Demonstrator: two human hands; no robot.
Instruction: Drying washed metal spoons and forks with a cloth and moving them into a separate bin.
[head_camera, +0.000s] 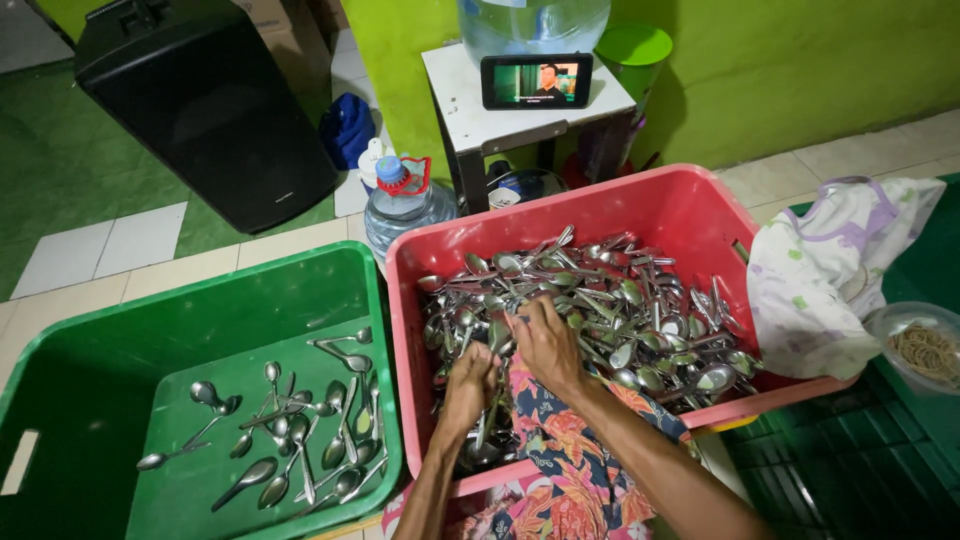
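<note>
Inside red crate (690, 205), both hands dig in spoon pile (610, 320) — left hand (470, 385) curled on spoons, right hand (548, 345) gripping some; axes jumbled, mostly handles pointing up-left. Green crate (120, 350) alongside holds few.

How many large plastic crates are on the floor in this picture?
2. The green plastic crate sits at the left with a few metal spoons; the red plastic crate sits at the right, where both hands reach into its spoon pile.

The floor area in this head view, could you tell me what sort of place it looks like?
Probably a home or small catering back room: a red crate heaped with metal spoons, a green crate on the tiled floor, and a water jug.
</note>
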